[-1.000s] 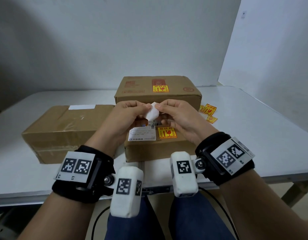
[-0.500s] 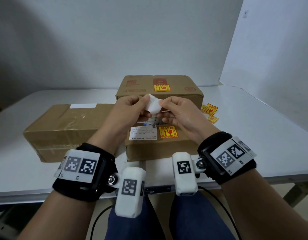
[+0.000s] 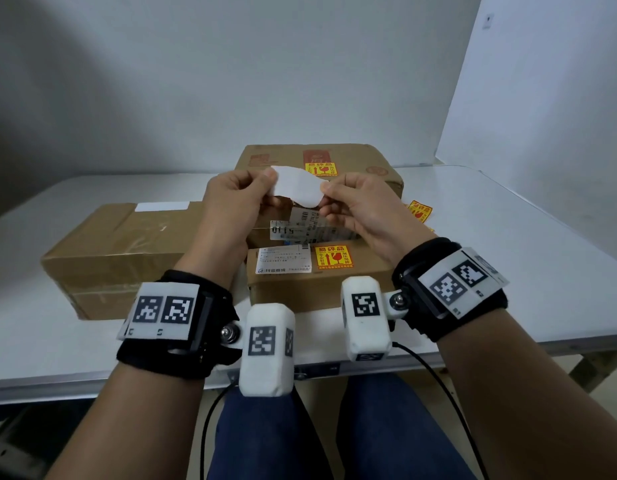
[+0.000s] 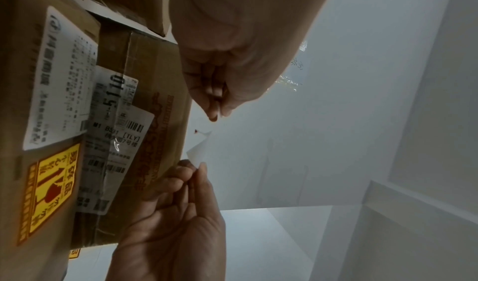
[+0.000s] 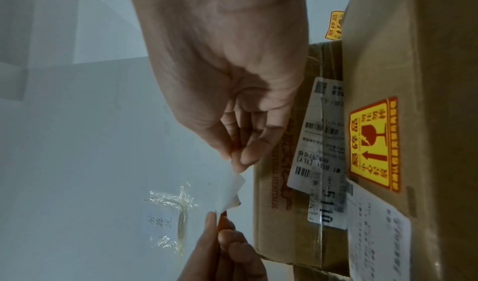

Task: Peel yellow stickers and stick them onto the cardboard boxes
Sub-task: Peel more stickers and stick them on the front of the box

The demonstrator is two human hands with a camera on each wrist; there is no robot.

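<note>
Both hands hold one sticker [image 3: 296,190] up in the air over the near cardboard box [image 3: 317,289]. Its white back faces me and its printed face is hidden. My left hand [image 3: 265,181] pinches its left end and my right hand [image 3: 326,195] pinches its right end. In the right wrist view, the right hand [image 5: 238,162] grips the white sheet [image 5: 230,191], and an orange-red sliver shows at the left hand's fingertips [image 5: 220,224]. The near box bears a yellow sticker [image 3: 333,257], and so does the far box [image 3: 317,157].
A third cardboard box [image 3: 127,251] lies to the left on the white table [image 3: 507,271], with no yellow sticker on the faces I see. Loose yellow stickers [image 3: 419,211] lie on the table right of the boxes. White walls stand behind and to the right.
Both hands have risen a little and drawn apart. The white sheet, crumpled small between the fingertips before, now spreads wider between them.
</note>
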